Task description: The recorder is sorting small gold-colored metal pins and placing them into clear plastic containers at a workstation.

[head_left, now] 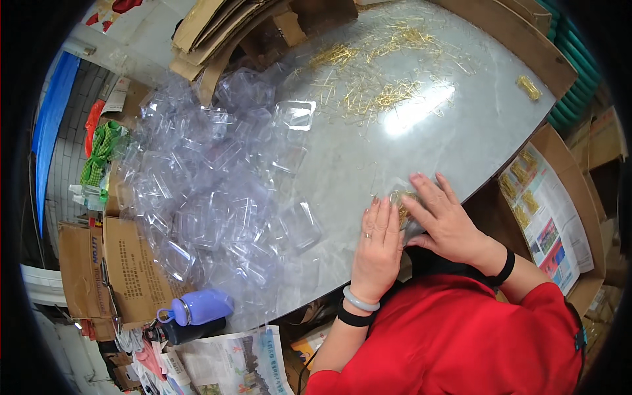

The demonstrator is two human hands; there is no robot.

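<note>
Close to the table's near edge, a small bunch of gold wire pieces (403, 199) lies between my hands. Clear plastic shows around it, mostly hidden by my fingers. My left hand (378, 249) lies at its left side, fingers stretched out side by side. From the right, my right hand (449, 220) reaches over with fingers spread and its index finger against the bunch. Loose gold wire pieces (395, 95), some bent like hooks, are scattered over the far part of the grey table (349, 168). A large heap of clear plastic boxes (210, 178) covers its left side.
Beside the heap stands a purple bottle (204, 307) next to a black one. Cardboard (217, 33) walls the far left edge. An open carton (571, 197) at the right holds newspaper and several gold bundles. One gold bundle (528, 87) lies near the table's right rim.
</note>
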